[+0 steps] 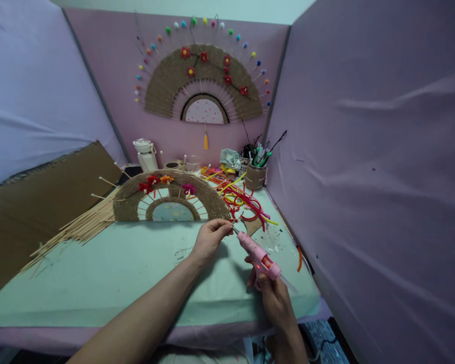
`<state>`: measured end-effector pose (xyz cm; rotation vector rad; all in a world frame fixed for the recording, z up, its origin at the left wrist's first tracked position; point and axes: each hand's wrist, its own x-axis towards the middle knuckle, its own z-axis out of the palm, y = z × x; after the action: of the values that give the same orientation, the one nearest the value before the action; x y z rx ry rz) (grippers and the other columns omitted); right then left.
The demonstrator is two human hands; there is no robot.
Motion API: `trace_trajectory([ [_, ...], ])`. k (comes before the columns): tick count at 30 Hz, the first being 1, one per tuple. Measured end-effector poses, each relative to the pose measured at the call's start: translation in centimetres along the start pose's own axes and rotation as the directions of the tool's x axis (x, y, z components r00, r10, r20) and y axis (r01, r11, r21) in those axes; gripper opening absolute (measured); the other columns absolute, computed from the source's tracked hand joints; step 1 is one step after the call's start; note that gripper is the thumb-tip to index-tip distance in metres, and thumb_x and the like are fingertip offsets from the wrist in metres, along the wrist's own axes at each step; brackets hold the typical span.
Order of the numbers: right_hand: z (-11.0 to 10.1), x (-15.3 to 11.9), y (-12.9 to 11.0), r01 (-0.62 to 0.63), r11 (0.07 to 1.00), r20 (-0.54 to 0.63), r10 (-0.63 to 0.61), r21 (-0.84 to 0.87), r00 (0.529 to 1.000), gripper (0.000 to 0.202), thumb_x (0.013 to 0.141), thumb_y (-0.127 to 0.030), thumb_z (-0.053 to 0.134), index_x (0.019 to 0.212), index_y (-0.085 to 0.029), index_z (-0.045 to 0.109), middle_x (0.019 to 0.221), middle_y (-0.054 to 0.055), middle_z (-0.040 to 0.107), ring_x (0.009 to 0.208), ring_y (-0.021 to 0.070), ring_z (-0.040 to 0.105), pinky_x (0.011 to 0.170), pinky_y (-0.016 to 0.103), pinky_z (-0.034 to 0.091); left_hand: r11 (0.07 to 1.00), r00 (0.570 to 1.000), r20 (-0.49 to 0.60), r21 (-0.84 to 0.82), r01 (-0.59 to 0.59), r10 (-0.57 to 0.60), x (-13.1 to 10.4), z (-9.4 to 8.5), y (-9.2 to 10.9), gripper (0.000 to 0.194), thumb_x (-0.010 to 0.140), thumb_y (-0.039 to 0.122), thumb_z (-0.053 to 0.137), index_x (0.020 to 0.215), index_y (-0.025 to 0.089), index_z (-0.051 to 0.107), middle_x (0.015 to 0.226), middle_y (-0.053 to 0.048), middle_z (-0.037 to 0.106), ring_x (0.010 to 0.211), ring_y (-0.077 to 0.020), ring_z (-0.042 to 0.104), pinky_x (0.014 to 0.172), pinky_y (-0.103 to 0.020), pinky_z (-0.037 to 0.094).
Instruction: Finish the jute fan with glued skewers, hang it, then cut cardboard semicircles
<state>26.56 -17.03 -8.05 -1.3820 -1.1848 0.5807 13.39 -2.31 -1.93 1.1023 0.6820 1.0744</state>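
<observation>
My right hand (pixel 276 299) is wrapped around the handle of a pink hot glue gun (pixel 252 246), which has a small red light lit on its side. A clear glue stick pokes out of the gun's back end. The nozzle points up and left, right at the fingertips of my left hand (pixel 211 237). Those fingertips are pinched together; whatever they hold is too small to make out. Just beyond them stands a twine-wrapped fan (pixel 125 205) with red, orange and magenta flowers on its arch and a pale patterned half-circle at its centre.
Thin wooden sticks (pixel 89 220) lie left of the fan, beside a cardboard sheet (pixel 41 212). Coloured pipe cleaners (pixel 246 199) are heaped at the right. Behind stand a white bottle (pixel 147 155) and a pen holder (pixel 255 177). A larger fan (pixel 159 86) hangs on the back wall.
</observation>
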Motion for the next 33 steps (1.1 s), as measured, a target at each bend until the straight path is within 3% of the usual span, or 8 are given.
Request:
trace_trajectory([
  [11, 0.1, 0.1, -0.4, -0.027, 1.000, 0.007, 0.027, 0.010, 1.000, 0.049, 0.090, -0.060, 0.043, 0.088, -0.018, 0.069, 0.095, 0.011, 0.070, 0.072, 0.0196, 0.060, 0.061, 0.029, 0.047, 0.999, 1.000, -0.011, -0.030, 0.018, -0.018, -0.1, 0.2, 0.1, 0.025, 0.060, 0.035, 0.083, 0.070, 0.014, 0.073, 0.068, -0.003, 0.068, 0.065, -0.0130, 0.059, 0.069, -0.026, 0.047],
  [26, 0.0, -0.1, 0.2, -0.007, 1.000, -0.027, 0.007, 0.013, 1.000, 0.046, 0.091, -0.056, 0.045, 0.093, -0.017, 0.070, 0.086, 0.010, 0.069, 0.070, 0.0200, 0.059, 0.062, 0.029, 0.047, 0.992, 0.997, -0.032, -0.104, 0.069, -0.073, -0.1, 0.6, 0.3, 0.032, 0.053, 0.038, 0.087, 0.068, 0.014, 0.072, 0.067, -0.002, 0.067, 0.063, -0.0112, 0.058, 0.069, -0.026, 0.047],
  [33, -0.1, 0.0, 0.6, -0.019, 1.000, -0.001, 0.019, 0.023, 1.000, 0.048, 0.090, -0.056, 0.046, 0.106, -0.017, 0.068, 0.087, 0.009, 0.069, 0.068, 0.0197, 0.058, 0.061, 0.030, 0.047, 0.996, 0.998, -0.004, -0.072, 0.056, -0.056, 0.0, 0.4, 0.2, 0.030, 0.056, 0.038, 0.086, 0.069, 0.014, 0.072, 0.066, -0.003, 0.067, 0.064, -0.0117, 0.059, 0.067, -0.025, 0.047],
])
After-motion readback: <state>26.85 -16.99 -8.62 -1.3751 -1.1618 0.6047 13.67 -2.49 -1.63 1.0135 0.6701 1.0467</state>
